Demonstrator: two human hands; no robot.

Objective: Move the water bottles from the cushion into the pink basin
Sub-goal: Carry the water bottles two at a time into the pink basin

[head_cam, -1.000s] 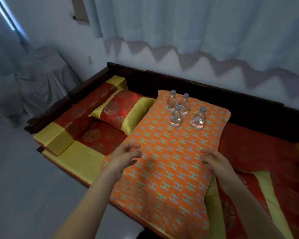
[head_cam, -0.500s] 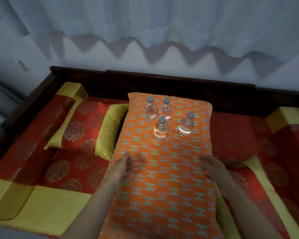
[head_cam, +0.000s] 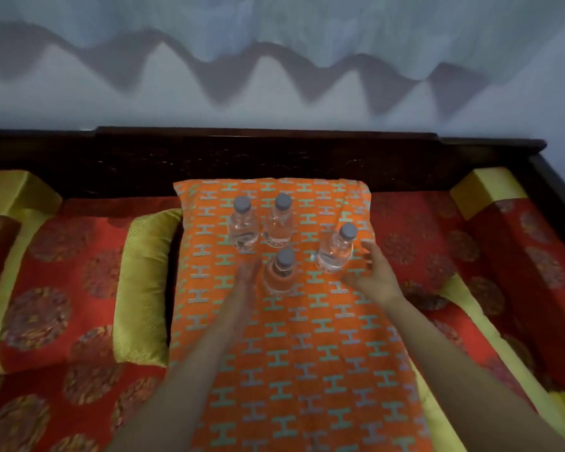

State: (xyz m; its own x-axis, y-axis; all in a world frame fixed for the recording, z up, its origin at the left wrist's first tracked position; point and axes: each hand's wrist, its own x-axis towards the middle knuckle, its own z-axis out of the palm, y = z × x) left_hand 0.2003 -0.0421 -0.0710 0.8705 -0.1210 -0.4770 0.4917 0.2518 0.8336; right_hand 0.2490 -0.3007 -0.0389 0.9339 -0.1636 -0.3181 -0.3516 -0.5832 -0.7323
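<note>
Several clear water bottles with grey caps stand upright on the far end of an orange cushion (head_cam: 307,353) patterned with teal H shapes. The nearest bottle (head_cam: 279,272) stands in the middle, another bottle (head_cam: 335,249) to its right, and two bottles (head_cam: 243,226) (head_cam: 279,223) behind. My left hand (head_cam: 247,272) is blurred and lies just left of the nearest bottle, fingers extended. My right hand (head_cam: 372,272) is open, its fingers spread beside the right bottle, close to it but not wrapped around it. No pink basin is in view.
The cushion lies on a red and yellow patterned bed with a dark wooden headboard (head_cam: 274,151). A red pillow with a yellow end (head_cam: 144,282) lies left of the cushion. Yellow bolsters (head_cam: 483,190) sit at both far corners. A curtained wall is behind.
The view has swung to face the cushion straight on and closer. Both hands have moved forward from the middle of the cushion up to the bottles.
</note>
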